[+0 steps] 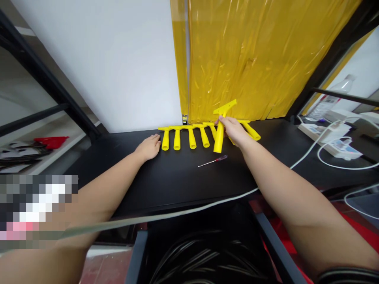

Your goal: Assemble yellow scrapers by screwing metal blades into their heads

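Note:
A yellow T-shaped handle (218, 136) with a hollow round end is gripped in my right hand (232, 129), raised off the black tabletop. My left hand (149, 148) lies flat on the table with its fingers out, beside the leftmost of several similar yellow handles (177, 140). These lie in a row along the back, crossbars toward the wall and open ends toward me. Another yellow handle (252, 131) shows to the right of my right hand, which partly hides the row. In front lies a small screwdriver (213, 161) with a dark reddish grip.
A white cable (189, 212) crosses the front edge of the black table (174, 179). At right are power strips (331, 139) with cords and a clear plastic bottle (333, 96). Yellow plastic sheeting (251, 59) and a white panel (127, 67) stand behind.

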A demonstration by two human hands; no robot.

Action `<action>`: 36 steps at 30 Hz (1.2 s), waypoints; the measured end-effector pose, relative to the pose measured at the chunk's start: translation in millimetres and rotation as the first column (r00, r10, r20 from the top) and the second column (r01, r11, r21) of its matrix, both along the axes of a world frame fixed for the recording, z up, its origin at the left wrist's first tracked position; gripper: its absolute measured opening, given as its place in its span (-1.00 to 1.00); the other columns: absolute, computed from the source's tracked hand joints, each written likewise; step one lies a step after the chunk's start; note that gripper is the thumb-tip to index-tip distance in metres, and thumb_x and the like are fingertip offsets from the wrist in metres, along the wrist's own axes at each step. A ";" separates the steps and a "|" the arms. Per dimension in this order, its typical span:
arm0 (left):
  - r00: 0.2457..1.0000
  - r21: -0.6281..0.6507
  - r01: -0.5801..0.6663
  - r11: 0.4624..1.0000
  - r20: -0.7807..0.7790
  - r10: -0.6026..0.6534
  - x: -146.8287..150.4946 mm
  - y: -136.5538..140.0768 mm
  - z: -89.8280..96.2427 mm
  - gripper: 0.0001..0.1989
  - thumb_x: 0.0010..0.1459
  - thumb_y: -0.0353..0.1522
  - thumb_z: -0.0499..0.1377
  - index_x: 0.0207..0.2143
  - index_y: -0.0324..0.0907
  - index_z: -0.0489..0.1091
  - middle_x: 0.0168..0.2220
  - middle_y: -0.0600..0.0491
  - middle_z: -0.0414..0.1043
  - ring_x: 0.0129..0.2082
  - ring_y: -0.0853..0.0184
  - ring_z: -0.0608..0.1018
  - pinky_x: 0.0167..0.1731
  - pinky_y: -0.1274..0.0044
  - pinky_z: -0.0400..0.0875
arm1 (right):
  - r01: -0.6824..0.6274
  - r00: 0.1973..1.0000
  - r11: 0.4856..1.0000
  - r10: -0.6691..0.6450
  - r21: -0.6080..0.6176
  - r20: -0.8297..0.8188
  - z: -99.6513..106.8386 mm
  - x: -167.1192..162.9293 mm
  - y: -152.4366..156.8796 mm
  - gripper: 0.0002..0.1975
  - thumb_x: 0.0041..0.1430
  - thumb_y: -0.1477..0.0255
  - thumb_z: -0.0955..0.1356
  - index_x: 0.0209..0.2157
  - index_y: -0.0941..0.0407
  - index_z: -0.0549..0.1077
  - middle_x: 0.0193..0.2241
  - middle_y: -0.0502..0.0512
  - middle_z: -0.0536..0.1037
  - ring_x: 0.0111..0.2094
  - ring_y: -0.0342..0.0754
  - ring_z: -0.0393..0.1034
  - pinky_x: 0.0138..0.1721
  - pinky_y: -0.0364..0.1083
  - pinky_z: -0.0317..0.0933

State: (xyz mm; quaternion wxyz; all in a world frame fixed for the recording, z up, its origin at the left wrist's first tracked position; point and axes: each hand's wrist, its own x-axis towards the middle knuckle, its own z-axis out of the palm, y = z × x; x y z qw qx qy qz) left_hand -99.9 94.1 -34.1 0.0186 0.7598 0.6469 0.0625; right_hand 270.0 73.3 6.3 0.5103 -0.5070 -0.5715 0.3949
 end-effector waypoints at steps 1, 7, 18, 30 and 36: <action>1.000 -0.006 0.011 1.000 -0.003 -0.012 -3.3 -6.6 0.4 -0.35 0.39 -0.29 -0.15 0.41 -0.42 0.20 0.48 -0.19 0.08 0.48 0.13 0.17 0.47 0.35 0.01 | 0.003 1.000 1.000 -0.003 0.004 -0.001 0.1 0.6 0.0 -0.58 0.32 -0.02 0.33 -0.29 0.06 0.46 -0.50 0.02 0.34 -0.48 -0.05 0.32 -0.49 -0.10 0.28; 1.000 -0.019 0.028 0.999 -0.013 -0.028 -15.0 -66.1 -4.5 -0.30 0.40 -0.24 -0.21 0.44 -0.46 0.13 0.49 -0.18 0.05 0.50 0.11 0.12 0.49 0.30 -0.04 | 0.013 0.999 0.999 -0.015 0.041 0.048 2.6 0.9 -1.8 -0.69 0.38 0.14 0.33 -0.33 0.07 0.46 -0.54 0.01 0.35 -0.53 -0.06 0.31 -0.50 -0.09 0.27; 0.946 -0.015 0.325 0.946 0.025 -0.325 43.1 -160.3 -1.5 -0.35 0.48 -0.17 -0.22 0.45 -0.29 0.14 0.49 -0.07 0.05 0.50 0.19 0.12 0.49 0.19 -0.01 | 0.016 0.982 0.996 -0.033 0.089 0.188 1.4 -7.3 -5.2 -0.72 0.38 0.22 0.36 -0.36 0.10 0.44 -0.61 -0.06 0.35 -0.61 -0.14 0.29 -0.57 -0.16 0.23; 0.757 -0.015 0.645 0.764 0.155 -0.635 74.1 -112.8 7.7 -0.47 0.47 -0.29 -0.11 0.40 -0.22 0.22 0.45 -0.10 0.18 0.48 0.22 0.18 0.48 0.24 0.06 | -0.055 0.930 0.977 -0.025 0.207 0.366 -2.7 -4.9 -6.0 -0.59 0.34 0.07 0.34 -0.42 0.09 0.35 -0.60 -0.05 0.32 -0.55 -0.11 0.25 -0.49 -0.13 0.13; 0.636 0.180 0.713 0.678 0.244 -0.732 72.9 -99.7 9.8 -0.65 0.44 -0.32 0.03 0.20 -0.16 0.37 0.29 -0.13 0.40 0.37 0.18 0.36 0.36 0.23 0.28 | -0.069 0.939 0.967 -0.021 0.247 0.343 -2.6 -5.0 -6.1 -0.63 0.34 0.11 0.35 -0.42 0.09 0.35 -0.58 -0.05 0.31 -0.53 -0.12 0.24 -0.50 -0.13 0.15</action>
